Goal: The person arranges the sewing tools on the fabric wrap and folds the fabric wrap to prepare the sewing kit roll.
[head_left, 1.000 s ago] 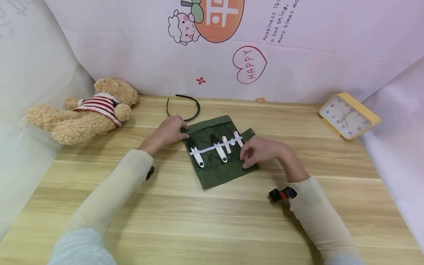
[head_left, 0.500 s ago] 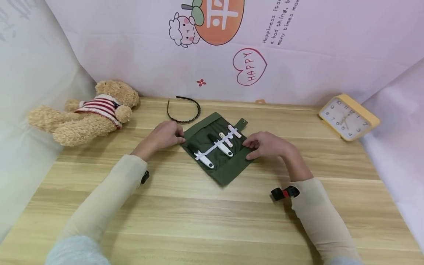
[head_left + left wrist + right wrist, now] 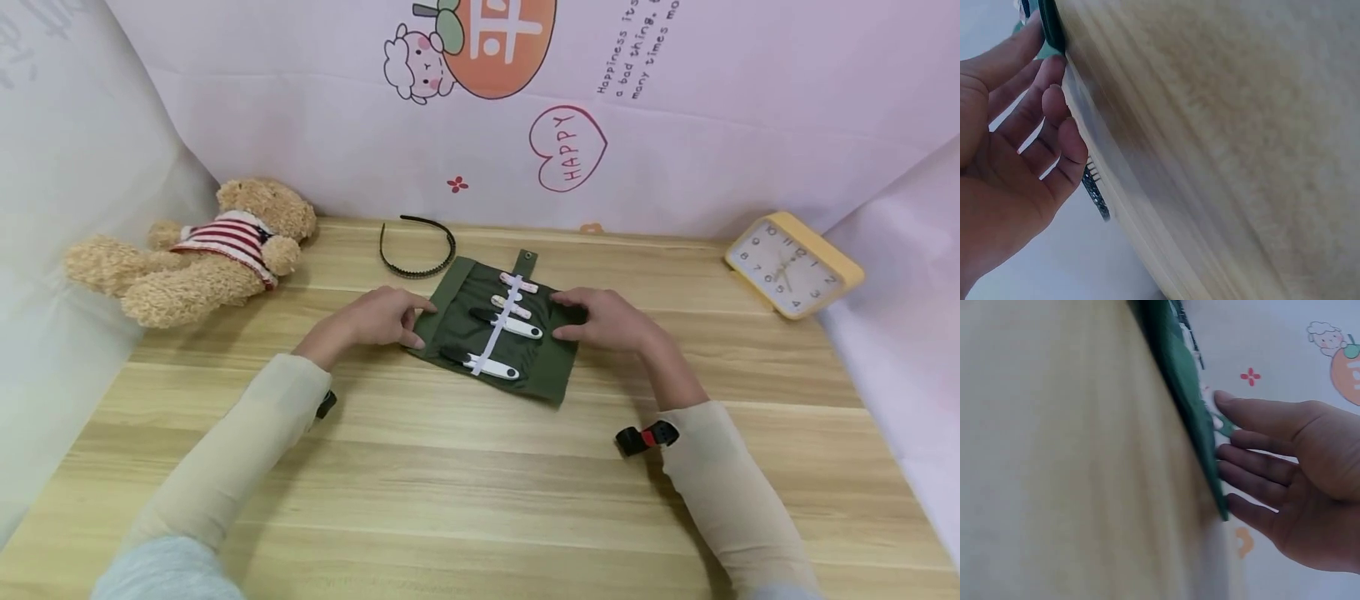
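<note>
A dark green fabric tool roll lies unrolled on the table. A white band across it holds two white-handled tools with black ends and several small pink-and-white pieces. A snap tab points away at its far edge. My left hand touches the roll's left edge, thumb and forefinger spread apart. On the right edge, my right hand rests its fingertips and thumb, also spread. In the right wrist view these fingers are nearly straight beside the green edge.
A black headband lies behind the roll. A teddy bear in a striped shirt lies at the back left. At the back right stands a yellow alarm clock. A printed cloth hangs behind the wooden table.
The tool roll has turned clockwise between my hands, its tab swinging from the right side to the far side. My left hand has come slightly nearer to me; my right hand has shifted slightly away.
</note>
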### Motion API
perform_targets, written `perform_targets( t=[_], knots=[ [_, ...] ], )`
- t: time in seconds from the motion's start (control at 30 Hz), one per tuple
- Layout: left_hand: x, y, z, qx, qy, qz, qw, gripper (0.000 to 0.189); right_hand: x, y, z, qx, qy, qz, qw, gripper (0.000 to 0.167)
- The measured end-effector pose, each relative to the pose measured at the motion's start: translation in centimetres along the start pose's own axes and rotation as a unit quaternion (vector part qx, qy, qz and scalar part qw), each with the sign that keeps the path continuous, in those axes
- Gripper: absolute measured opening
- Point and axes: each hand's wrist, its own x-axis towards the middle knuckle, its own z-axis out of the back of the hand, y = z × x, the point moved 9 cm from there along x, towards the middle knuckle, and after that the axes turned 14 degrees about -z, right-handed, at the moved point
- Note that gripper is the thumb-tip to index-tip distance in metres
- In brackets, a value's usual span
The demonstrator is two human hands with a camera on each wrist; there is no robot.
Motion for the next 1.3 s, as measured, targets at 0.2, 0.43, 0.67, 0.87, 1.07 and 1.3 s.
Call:
perform_targets(
  t=[0.2,0.43,0.67,0.87,1.07,1.3],
  knots=[
    [0.1,-1.2,-0.6,0.010,0.015,-0.014,0.9997,0.064,0.7,-0.1,-0.2,0.034,-0.025,0.011,0.9991,0.064],
    [0.2,-1.7,-1.5,0.012,0.033,0.004,0.9994,0.063,0.9,0.0,-0.7,0.064,-0.003,-0.002,0.9979,0.074],
    [0.1,-2.4,-2.1,0.013,0.044,0.002,0.9990,0.062,0.8,0.0,-1.1,0.072,0.018,-0.011,0.9972,0.081],
    [0.2,-2.8,-2.3,0.017,0.041,-0.001,0.9990,0.059,0.4,0.3,-1.1,0.069,0.020,0.004,0.9974,0.075],
    [0.3,-3.7,-2.2,-0.006,0.016,-0.080,0.9967,0.031,-0.6,1.5,-1.0,0.086,0.031,0.050,0.9945,0.046],
    [-0.2,-4.3,-3.1,-0.034,0.060,-0.116,0.9908,0.036,-2.0,2.8,-3.2,0.073,0.154,0.105,0.9798,0.024]
  ],
)
